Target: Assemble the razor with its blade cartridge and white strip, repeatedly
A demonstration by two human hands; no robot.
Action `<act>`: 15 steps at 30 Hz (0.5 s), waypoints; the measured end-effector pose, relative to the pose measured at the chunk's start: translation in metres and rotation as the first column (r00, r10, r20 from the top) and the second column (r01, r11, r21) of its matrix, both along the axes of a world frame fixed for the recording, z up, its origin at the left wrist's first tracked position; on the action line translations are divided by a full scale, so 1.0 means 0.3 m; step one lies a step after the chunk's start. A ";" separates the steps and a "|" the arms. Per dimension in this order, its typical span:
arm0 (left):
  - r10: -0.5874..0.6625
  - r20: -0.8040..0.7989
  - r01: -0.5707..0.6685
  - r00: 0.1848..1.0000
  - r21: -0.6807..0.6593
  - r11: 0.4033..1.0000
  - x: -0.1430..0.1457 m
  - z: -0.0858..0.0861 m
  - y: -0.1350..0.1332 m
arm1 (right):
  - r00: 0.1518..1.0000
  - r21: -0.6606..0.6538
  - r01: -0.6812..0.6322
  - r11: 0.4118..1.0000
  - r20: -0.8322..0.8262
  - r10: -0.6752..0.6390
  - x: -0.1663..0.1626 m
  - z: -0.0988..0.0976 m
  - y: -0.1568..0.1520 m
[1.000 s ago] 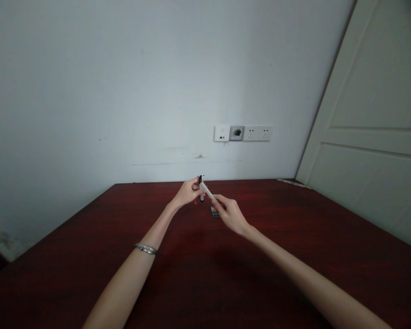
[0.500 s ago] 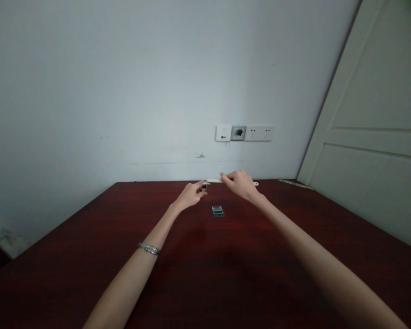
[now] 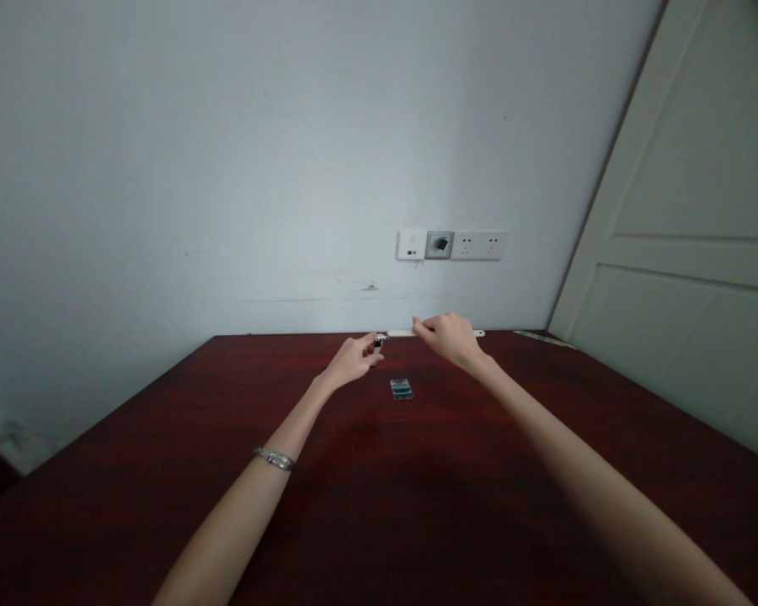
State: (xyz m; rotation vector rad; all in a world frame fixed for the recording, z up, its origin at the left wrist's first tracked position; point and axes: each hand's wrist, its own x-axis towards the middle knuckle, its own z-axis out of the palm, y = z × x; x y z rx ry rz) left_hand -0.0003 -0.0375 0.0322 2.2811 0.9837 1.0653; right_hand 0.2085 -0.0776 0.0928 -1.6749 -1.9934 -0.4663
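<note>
My left hand [image 3: 352, 361] is closed in a pinch on a small black and silver razor head [image 3: 377, 341] held just above the dark red table [image 3: 379, 505]. My right hand [image 3: 445, 334] reaches to the table's far edge, its fingers closed on a slim white handle [image 3: 401, 333] that lies along the wall. A small teal blade cartridge pack [image 3: 401, 388] lies flat on the table between and just in front of both hands. A silver bracelet [image 3: 271, 459] is on my left wrist.
A white wall rises behind the table with a row of sockets [image 3: 451, 245]. A pale door [image 3: 688, 252] stands at the right, close to the table's right edge. A thin strip [image 3: 540, 338] lies at the far right corner.
A second ago both hands held the white handle and black head together. My right hand has since carried the white handle away to the table's far edge; my left hand keeps the small head.
</note>
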 end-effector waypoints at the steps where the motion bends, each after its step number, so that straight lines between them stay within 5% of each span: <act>1: -0.003 0.007 0.003 1.000 -0.008 1.000 0.000 0.000 0.000 | 1.000 0.006 0.010 1.000 0.003 -0.010 0.006 0.002 0.000; 10: 0.028 -0.033 -0.029 0.999 -0.013 1.000 0.002 0.006 -0.003 | 0.996 0.062 -0.081 0.995 0.039 0.079 -0.072 0.006 -0.014; 15: -0.024 0.033 0.025 0.999 -0.043 0.999 -0.001 0.009 -0.003 | 1.000 0.045 -0.012 0.999 0.022 0.011 -0.002 -0.020 0.016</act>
